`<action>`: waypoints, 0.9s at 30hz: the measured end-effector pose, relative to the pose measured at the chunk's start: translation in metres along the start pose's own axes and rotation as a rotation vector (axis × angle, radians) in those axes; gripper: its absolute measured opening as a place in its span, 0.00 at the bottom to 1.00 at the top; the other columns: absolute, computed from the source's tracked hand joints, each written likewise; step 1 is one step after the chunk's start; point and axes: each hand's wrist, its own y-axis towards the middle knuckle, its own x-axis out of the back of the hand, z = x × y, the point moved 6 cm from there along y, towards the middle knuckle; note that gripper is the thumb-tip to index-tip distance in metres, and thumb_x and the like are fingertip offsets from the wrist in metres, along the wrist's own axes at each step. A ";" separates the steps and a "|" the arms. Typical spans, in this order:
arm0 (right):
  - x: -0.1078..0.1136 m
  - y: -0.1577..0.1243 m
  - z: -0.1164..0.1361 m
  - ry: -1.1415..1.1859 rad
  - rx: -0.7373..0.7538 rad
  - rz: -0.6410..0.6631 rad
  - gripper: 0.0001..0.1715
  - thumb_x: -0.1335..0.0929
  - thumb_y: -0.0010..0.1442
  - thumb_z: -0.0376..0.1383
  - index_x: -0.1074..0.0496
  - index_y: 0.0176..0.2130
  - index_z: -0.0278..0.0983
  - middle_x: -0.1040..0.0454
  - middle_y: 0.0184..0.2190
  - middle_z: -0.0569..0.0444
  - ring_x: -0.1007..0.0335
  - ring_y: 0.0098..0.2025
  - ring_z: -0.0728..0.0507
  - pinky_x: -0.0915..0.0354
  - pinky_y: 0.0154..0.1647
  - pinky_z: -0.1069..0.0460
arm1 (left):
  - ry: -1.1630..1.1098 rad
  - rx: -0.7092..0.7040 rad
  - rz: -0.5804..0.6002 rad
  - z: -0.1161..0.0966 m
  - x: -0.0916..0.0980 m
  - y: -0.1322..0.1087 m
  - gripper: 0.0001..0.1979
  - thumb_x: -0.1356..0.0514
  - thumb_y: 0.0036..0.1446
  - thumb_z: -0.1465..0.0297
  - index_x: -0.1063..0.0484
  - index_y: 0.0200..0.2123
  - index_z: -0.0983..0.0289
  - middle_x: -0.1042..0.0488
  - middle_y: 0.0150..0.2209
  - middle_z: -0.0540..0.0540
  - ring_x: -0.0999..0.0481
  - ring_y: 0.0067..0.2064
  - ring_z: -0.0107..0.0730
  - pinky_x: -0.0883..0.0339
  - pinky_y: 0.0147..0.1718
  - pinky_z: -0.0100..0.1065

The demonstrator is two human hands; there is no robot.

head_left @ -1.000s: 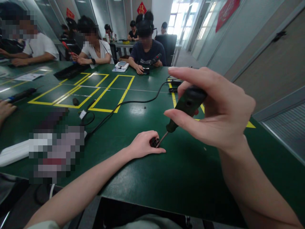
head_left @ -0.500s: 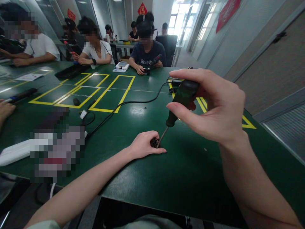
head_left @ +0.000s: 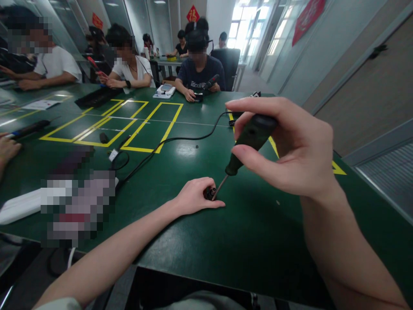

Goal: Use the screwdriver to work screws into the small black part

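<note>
My right hand (head_left: pixel 290 150) is closed round the dark green handle of a screwdriver (head_left: pixel 248 140), thumb and fingertips pinching it. Its thin metal shaft slants down and left, with the tip on a small black part (head_left: pixel 210 193). My left hand (head_left: pixel 193 198) rests on the green table (head_left: pixel 245 241) and pinches that black part against the tabletop between thumb and fingers. The part is mostly hidden by my fingers.
A black cable (head_left: pixel 174 140) runs across the table past yellow tape rectangles (head_left: pixel 151 125). A white object and a blurred patch lie at the left. Several people sit along the far and left sides; another person's hand (head_left: pixel 8 148) rests at the left edge.
My right hand has shifted its grip slightly on the screwdriver handle, which tilted a little and came back. The left hand and the black part have stayed put.
</note>
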 end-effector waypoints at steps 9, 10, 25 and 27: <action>0.003 0.002 -0.001 -0.146 0.020 -0.089 0.25 0.19 0.54 0.41 0.19 0.52 0.47 0.14 0.43 0.55 0.19 0.37 0.41 0.25 0.32 0.48 | 0.004 -0.006 -0.002 0.000 0.000 0.001 0.25 0.23 0.54 0.52 0.33 0.30 0.61 0.30 0.29 0.46 0.32 0.30 0.30 0.43 0.32 0.32; 0.003 0.002 -0.001 -0.161 0.021 -0.088 0.25 0.19 0.54 0.40 0.19 0.52 0.47 0.14 0.44 0.55 0.19 0.36 0.41 0.24 0.32 0.49 | 0.003 -0.007 -0.001 0.000 0.000 0.001 0.25 0.23 0.55 0.52 0.33 0.30 0.61 0.30 0.29 0.45 0.32 0.30 0.30 0.43 0.32 0.32; -0.003 0.001 0.002 0.151 -0.114 0.099 0.30 0.27 0.60 0.29 0.23 0.60 0.48 0.18 0.43 0.55 0.18 0.44 0.41 0.21 0.48 0.46 | 0.005 -0.011 0.000 0.000 -0.001 0.000 0.24 0.24 0.55 0.54 0.34 0.30 0.61 0.30 0.29 0.45 0.32 0.30 0.29 0.42 0.31 0.32; -0.002 0.002 0.002 0.025 -0.104 0.063 0.26 0.24 0.61 0.35 0.23 0.58 0.46 0.17 0.44 0.53 0.17 0.46 0.39 0.20 0.49 0.44 | 0.015 -0.013 -0.004 0.000 -0.001 0.001 0.25 0.24 0.55 0.54 0.34 0.29 0.61 0.30 0.29 0.45 0.32 0.30 0.29 0.43 0.31 0.32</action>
